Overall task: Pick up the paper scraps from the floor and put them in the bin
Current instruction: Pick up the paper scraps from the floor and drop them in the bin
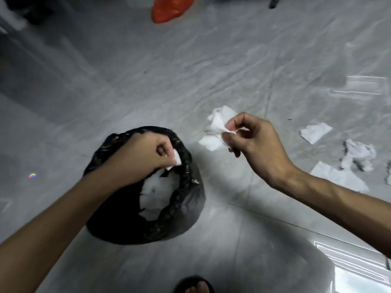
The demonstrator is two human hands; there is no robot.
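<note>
The bin (184, 210) stands on the grey floor, lined with a black bag, with white paper lying inside it. My left hand (143, 153) hovers over the bin's far rim, fingers closed on a small white paper scrap (176, 159). My right hand (251, 138) is raised to the right of the bin and pinches a bunch of crumpled white paper scraps (218, 127). More scraps lie on the floor at the right: a small flat piece (315, 132), a crumpled printed piece (357, 157) and a larger sheet (338, 176).
An orange plastic bag (171, 7) lies on the floor at the far top. My foot in a dark sandal (194, 285) shows at the bottom edge. Dark objects sit at the top left (27, 9). Window glare reflects on the tiles at the right.
</note>
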